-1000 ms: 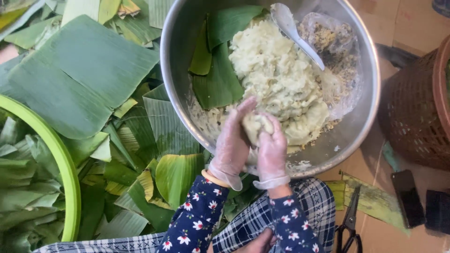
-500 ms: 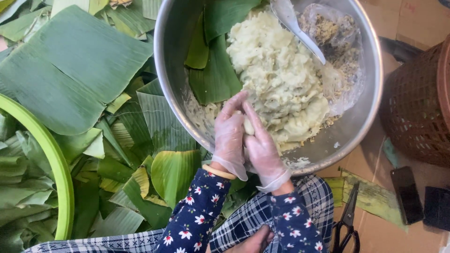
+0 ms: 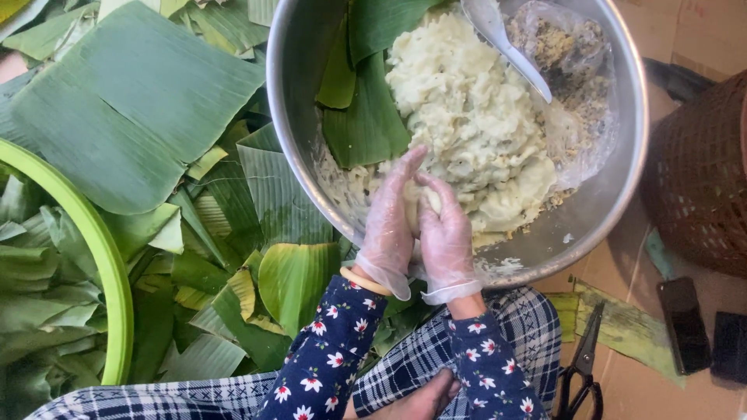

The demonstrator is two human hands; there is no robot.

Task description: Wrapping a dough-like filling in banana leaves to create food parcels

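While both gloved palms press together over the near rim of a steel mixing bowl (image 3: pixel 296 140), a person shapes a small lump of pale dough (image 3: pixel 414 208) between them. The left hand (image 3: pixel 387 225) and right hand (image 3: pixel 445 233), each in a thin clear plastic glove, are closed around the lump from either side, fingers pointing into the bowl, so only a sliver of it shows between them. The step in hand appears to be rolling or compacting 1 portion; the next move would likely call for even pressure from both palms and a firm hold, since the mix looks soft and sticky.

Just beyond the fingertips lies the main mass of mashed filling (image 3: pixel 467 117), creamy yellow-white, lumpy and moist, heaped in the middle of the bowl. A white plastic spoon (image 3: pixel 506 47) rests on its far side, beside a clear plastic bag (image 3: pixel 576 101) of speckled crumbs. Banana leaf pieces (image 3: pixel 366 109) line the bowl's left wall. Outside it, cut banana leaves (image 3: pixel 140 117) cover the floor at left, next to a green basin rim (image 3: pixel 101 257). Black scissors (image 3: pixel 580 365) lie at right on cardboard, near a brown woven basket (image 3: pixel 700 179).
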